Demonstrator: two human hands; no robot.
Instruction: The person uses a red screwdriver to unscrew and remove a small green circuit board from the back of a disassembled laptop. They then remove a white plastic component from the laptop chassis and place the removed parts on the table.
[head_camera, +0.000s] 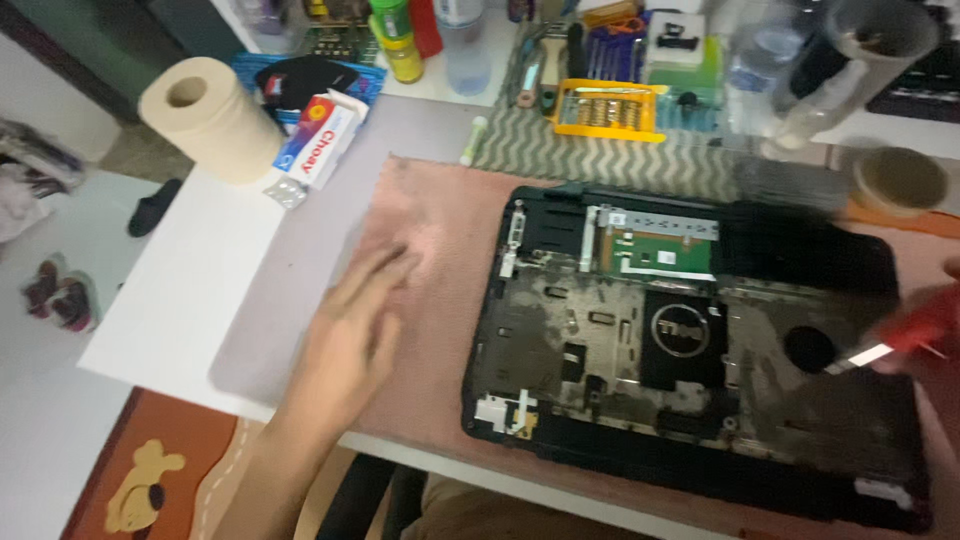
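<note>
Opened laptop base (690, 340) lies on the pink mat (430, 200), its long axis running left to right. To the right of it, the right hand (935, 330) has its fingers clamped on a red-handled tool (890, 345) whose tip touches its right part. To the left of it, the left hand (360, 320) rests flat, fingers together, just beside its edge.

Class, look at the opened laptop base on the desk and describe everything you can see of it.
The laptop base is a black plastic shell lying flat on a pinkish cloth, insides up. It shows a dusty grey inner frame, a green circuit board, a silver strip and a round hole. The right hand holds a red-handled tool at its right side; the left hand rests on the cloth beside it.
</note>
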